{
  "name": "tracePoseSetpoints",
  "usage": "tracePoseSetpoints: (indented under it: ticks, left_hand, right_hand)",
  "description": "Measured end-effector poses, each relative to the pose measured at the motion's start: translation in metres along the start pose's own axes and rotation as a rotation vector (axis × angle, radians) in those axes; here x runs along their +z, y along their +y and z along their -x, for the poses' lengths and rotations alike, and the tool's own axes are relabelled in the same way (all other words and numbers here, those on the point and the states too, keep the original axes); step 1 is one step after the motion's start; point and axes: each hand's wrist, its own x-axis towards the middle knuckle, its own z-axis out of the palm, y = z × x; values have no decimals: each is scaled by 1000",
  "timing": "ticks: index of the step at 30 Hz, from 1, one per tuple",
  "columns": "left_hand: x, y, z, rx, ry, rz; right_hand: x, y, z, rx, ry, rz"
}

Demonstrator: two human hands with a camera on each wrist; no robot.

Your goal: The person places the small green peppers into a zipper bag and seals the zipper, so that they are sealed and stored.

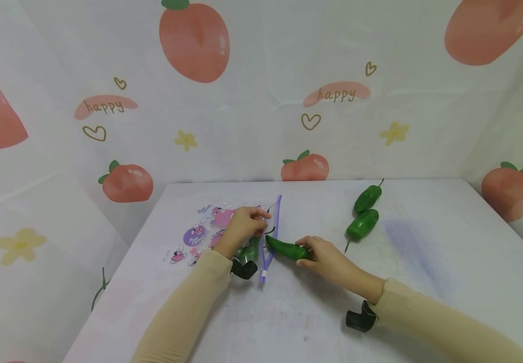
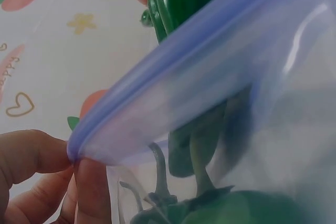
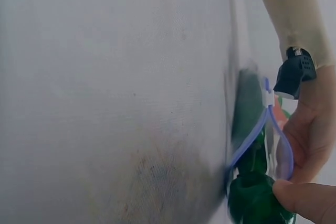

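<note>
A clear zip bag with pink and purple cartoon prints lies on the table, its purple zip edge facing right. My left hand pinches that edge between thumb and fingers, and the mouth stands apart. Inside the bag are green peppers with stems, seen through the plastic. My right hand grips another green pepper by its right end. The pepper's far end is at the bag's mouth; in the right wrist view it reaches between the two purple edges.
Two more green peppers lie at the back right of the white table. A bluish smudge marks the cloth beside them. A thin green stem shows at the table's left edge. A printed cloth hangs behind.
</note>
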Motion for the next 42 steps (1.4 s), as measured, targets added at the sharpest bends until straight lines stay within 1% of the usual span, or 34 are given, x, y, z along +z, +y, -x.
tracePoseSetpoints:
  ticks: [4, 10, 15, 27, 36, 42]
  left_hand:
    - [0, -1, -1, 4, -2, -6]
    - [0, -1, -1, 8, -8, 4]
    - [0, -1, -1, 16, -10, 19]
    - [-1, 0, -2, 19, -10, 25]
    - [-1, 0, -3, 3, -13, 23]
    - [-1, 0, -4, -3, -15, 10]
  right_hand:
    - [2, 0, -3, 23, 3, -32]
    - [4, 1, -7, 33, 12, -52]
    - [5, 1, -9, 27, 15, -59]
    - [6, 2, -18, -25, 56, -47]
    - [8, -2, -24, -10, 64, -35]
    - [9, -4, -28, 5, 59, -63]
